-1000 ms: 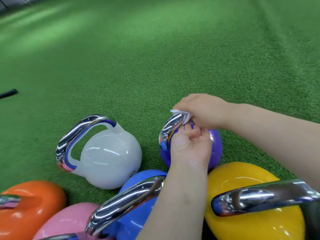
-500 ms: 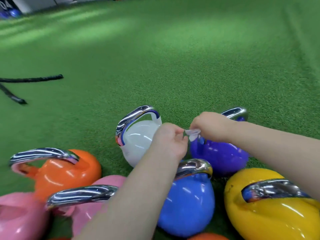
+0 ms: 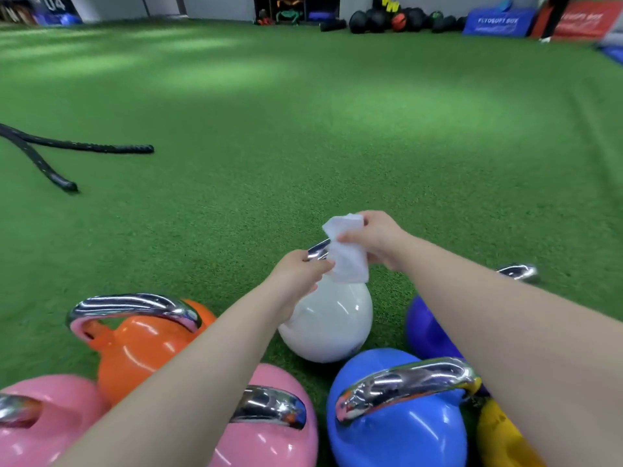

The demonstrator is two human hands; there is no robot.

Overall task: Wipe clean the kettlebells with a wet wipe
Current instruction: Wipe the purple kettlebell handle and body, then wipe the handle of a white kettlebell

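**Desk:** What is nearest the camera?

**Photographer:** A cluster of kettlebells on the green turf floor, at its near edge. Closest in are two pink kettlebells, one cut off at the bottom left corner, a blue kettlebell and a sliver of a yellow kettlebell at the bottom right. Just behind them stand an orange kettlebell and a purple kettlebell, the latter largely hidden by the right forearm.

**Desk:** And the hands?

**Photographer:** Both reach over the white kettlebell, between the orange and the purple ones. The left hand has its grip closed around the chrome handle. The right hand pinches the wet wipe, which hangs against the handle and touches the top of the white body.

**Desk:** How far along is the cleaning?

**Photographer:** My reading: the white one is just being started, at the handle, with its body yet to be wiped. Nothing shows which of the others are already clean; all shine alike.

**Desk:** Anything beyond?

**Photographer:** Black battle ropes lie on the turf well off to the left. Along the far wall sit dark medicine balls and blue pads.
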